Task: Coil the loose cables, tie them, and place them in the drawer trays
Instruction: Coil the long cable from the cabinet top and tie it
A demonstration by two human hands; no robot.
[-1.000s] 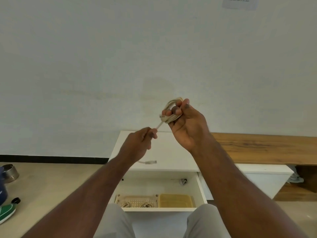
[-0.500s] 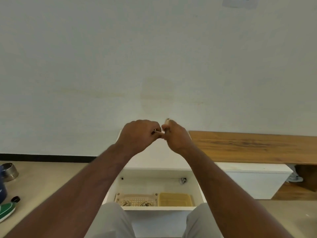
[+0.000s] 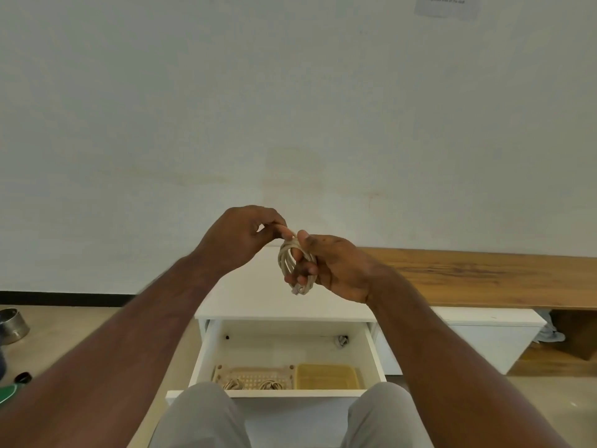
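Observation:
A beige cable (image 3: 286, 261) is wound into a small coil and held up in front of the wall, above the white cabinet top (image 3: 255, 299). My right hand (image 3: 332, 266) grips the coil, fingers through its loops, with a plug end hanging at the bottom. My left hand (image 3: 248, 236) pinches the cable's free end at the top of the coil. Below, the open white drawer (image 3: 206, 357) holds a beige perforated tray (image 3: 255, 375) with two coiled cables (image 3: 234, 384) and a yellow tray (image 3: 326, 376) beside it.
A wooden bench top (image 3: 484, 273) runs to the right of the cabinet. On the floor at the left are a metal bowl (image 3: 11, 323) and a green object (image 3: 8, 394). My knees (image 3: 206, 412) are close to the drawer front. A small dark object (image 3: 342, 340) lies at the drawer's back.
The hands came together, then parted slightly. The loose tail that hung from my left hand over the cabinet top is gone; the coil now hangs lower in my right hand.

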